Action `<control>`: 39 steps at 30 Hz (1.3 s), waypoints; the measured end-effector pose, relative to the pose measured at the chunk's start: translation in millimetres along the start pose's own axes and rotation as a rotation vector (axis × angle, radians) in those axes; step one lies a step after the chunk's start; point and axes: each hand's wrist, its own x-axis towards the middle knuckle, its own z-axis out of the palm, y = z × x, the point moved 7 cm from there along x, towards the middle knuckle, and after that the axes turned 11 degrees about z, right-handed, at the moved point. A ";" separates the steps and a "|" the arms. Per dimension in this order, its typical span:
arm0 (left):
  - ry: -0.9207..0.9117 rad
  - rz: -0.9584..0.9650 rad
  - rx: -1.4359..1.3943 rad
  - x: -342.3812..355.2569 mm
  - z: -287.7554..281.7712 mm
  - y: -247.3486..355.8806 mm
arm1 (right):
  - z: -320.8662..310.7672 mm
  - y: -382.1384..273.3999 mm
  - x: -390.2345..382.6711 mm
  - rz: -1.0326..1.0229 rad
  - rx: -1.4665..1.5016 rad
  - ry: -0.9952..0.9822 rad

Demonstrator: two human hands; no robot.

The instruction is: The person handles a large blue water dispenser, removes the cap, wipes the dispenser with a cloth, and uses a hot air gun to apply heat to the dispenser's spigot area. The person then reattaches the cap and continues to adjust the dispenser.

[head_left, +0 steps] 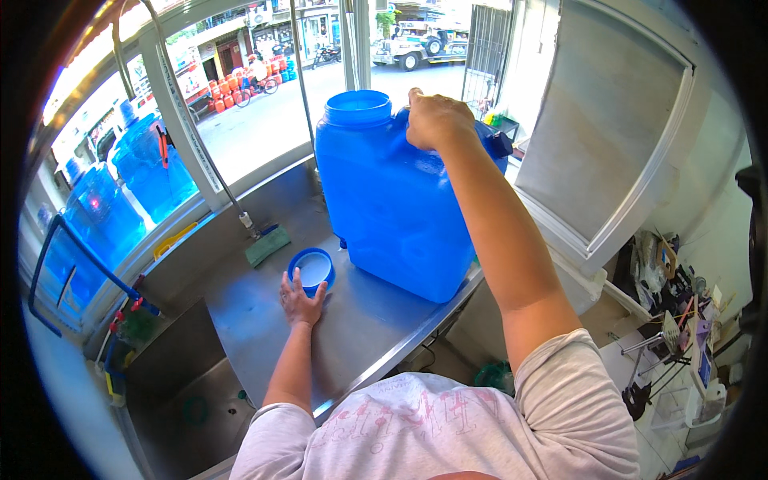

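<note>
A large blue plastic container (384,208) stands upright on the steel counter (264,352), its wide mouth (356,102) uncapped. My right hand (436,120) is closed on the handle at its top; a dark small cap sits at the top's right end. Left of the container a round blue lid (312,270) lies on the steel, white side up. My left hand (302,302) is at the lid's front edge, fingers spread and apart, the fingertips at or just short of the rim. Behind the lid lies a folded green cloth (267,246) beside a hanging filling pipe.
A steel sink (176,400) is at lower left, with blue hoses and valves (136,308). Blue water jugs (144,160) stand beyond the window frame, a street behind. An opened white window panel (600,128) is at right, above a cluttered shelf (672,336).
</note>
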 end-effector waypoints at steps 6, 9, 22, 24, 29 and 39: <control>0.006 0.010 -0.011 0.6 -1.7 1.4 | 1.2 1.4 0.3 -0.031 0.021 -0.012; -0.018 -0.009 -0.026 -1.2 0.8 -0.7 | 3.1 1.8 1.5 -0.046 0.031 -0.034; -0.101 -0.027 -0.024 2.4 1.1 2.4 | 6.0 -0.4 -1.7 -0.033 -0.030 -0.025; -0.084 -0.024 -0.017 2.4 -0.8 2.3 | 6.2 -0.1 -1.6 -0.035 -0.032 -0.033; -0.077 -0.019 -0.014 4.8 -0.8 4.4 | 2.4 -0.2 -0.2 -0.033 -0.053 -0.026; -0.055 -0.006 -0.013 0.9 -4.3 4.7 | 4.5 1.7 4.8 0.020 0.046 -0.093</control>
